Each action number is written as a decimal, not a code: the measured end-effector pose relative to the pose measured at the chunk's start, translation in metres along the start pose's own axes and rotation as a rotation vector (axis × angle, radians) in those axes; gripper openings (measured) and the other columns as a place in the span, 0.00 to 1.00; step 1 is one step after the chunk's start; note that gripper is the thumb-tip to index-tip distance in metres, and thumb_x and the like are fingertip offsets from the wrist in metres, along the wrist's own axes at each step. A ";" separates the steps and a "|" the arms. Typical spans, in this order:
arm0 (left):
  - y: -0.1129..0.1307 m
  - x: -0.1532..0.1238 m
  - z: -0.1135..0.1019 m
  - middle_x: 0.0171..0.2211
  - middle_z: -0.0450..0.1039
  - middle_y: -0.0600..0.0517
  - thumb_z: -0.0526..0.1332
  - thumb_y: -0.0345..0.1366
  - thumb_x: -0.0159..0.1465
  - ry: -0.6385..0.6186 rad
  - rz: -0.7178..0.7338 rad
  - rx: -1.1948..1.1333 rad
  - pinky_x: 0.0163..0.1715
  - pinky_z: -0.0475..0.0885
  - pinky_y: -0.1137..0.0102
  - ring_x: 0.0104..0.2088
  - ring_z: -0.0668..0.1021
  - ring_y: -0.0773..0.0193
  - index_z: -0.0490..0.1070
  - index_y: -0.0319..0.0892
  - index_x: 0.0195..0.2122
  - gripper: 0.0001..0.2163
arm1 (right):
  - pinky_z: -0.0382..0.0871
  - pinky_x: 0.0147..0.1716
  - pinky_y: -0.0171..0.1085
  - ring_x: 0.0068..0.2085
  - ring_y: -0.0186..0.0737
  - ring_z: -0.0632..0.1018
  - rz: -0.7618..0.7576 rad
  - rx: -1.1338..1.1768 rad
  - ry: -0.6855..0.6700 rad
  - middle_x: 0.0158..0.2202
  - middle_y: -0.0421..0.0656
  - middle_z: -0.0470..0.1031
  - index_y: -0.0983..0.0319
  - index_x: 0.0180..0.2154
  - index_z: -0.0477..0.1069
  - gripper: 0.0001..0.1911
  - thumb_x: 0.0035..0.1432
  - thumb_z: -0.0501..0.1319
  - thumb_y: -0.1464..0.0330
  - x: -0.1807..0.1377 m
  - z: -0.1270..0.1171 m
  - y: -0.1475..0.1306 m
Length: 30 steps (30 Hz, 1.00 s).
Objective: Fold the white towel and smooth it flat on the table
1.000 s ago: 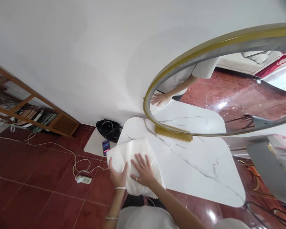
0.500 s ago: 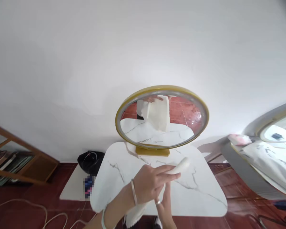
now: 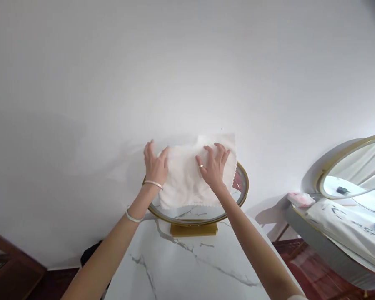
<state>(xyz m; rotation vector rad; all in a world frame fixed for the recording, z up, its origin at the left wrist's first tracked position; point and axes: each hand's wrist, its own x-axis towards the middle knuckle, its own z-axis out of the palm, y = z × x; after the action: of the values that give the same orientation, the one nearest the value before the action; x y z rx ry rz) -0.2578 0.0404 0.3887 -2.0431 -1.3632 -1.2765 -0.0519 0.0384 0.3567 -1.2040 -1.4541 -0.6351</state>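
A: While pressed flat against the round mirror [image 3: 196,204], white cloth [image 3: 187,179] covering most of the glass, upper edge reaching above the gold rim onto the wall [image 3: 112,83] behind the mirror.

B: Left hand [image 3: 155,166]?

A: At the cloth's left edge, over the mirror's upper left rim. Fingers extended and only slightly spread, palm down on the fabric; pressing, no pinch or grasp visible. Bracelets on wrist and forearm.

B: Right hand [image 3: 215,166]?

A: On the cloth's right half, over the upper middle of the mirror. Fingers splayed wide and a little bent, tips and palm bearing on the fabric; nothing gripped. Ring on one finger.

B: Uncovered glass?

A: Lower strip below the cloth's zigzag edge, plus a sliver at the mirror's right rim, showing a red reflection.

B: Mirror support?

A: Upright on a gold base [image 3: 194,229], base resting on the white marble table [image 3: 187,271] directly below the mirror.

B: Surroundings?

A: Second round mirror [image 3: 353,171] well to the right of the first. Below that, a second table carrying a white bag [image 3: 346,221]; contents cannot be told.
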 end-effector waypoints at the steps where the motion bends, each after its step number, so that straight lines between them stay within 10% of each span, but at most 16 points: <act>1: 0.004 -0.003 0.005 0.66 0.54 0.42 0.49 0.26 0.64 -0.033 0.087 -0.001 0.62 0.58 0.50 0.66 0.57 0.50 0.68 0.41 0.56 0.20 | 0.44 0.62 0.62 0.60 0.52 0.61 -0.008 -0.002 0.003 0.55 0.52 0.62 0.61 0.51 0.66 0.20 0.65 0.51 0.56 0.001 0.002 0.001; 6: 0.042 0.004 0.026 0.62 0.64 0.45 0.48 0.34 0.69 -0.166 0.319 0.011 0.59 0.60 0.53 0.60 0.66 0.53 0.57 0.45 0.65 0.22 | 0.55 0.59 0.52 0.52 0.47 0.67 -0.022 -0.068 0.030 0.49 0.49 0.69 0.61 0.54 0.64 0.21 0.66 0.51 0.57 -0.001 -0.004 0.021; 20: 0.166 0.043 0.108 0.41 0.79 0.50 0.55 0.34 0.69 -0.288 0.721 0.033 0.44 0.64 0.61 0.44 0.76 0.57 0.77 0.42 0.37 0.10 | 0.64 0.51 0.49 0.52 0.48 0.70 0.425 0.040 0.012 0.51 0.51 0.71 0.61 0.54 0.63 0.21 0.67 0.46 0.58 -0.071 -0.039 0.113; 25: 0.141 0.049 0.093 0.42 0.80 0.52 0.55 0.36 0.69 -0.192 0.597 -0.086 0.44 0.65 0.63 0.45 0.78 0.60 0.77 0.44 0.42 0.10 | 0.58 0.57 0.54 0.58 0.48 0.67 0.275 -0.071 0.041 0.56 0.51 0.69 0.59 0.57 0.62 0.21 0.67 0.46 0.61 -0.054 -0.038 0.093; 30: 0.065 0.045 0.059 0.44 0.80 0.50 0.53 0.42 0.70 -0.005 0.378 -0.185 0.44 0.68 0.65 0.44 0.79 0.61 0.76 0.45 0.47 0.14 | 0.53 0.62 0.55 0.63 0.48 0.62 -0.001 -0.160 0.062 0.60 0.51 0.65 0.61 0.63 0.56 0.25 0.67 0.48 0.65 -0.018 -0.007 0.043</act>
<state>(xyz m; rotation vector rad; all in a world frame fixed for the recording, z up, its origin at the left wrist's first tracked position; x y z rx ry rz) -0.1673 0.0765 0.4068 -2.2886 -0.8277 -1.2615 -0.0116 0.0413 0.3321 -1.2951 -1.3723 -0.7952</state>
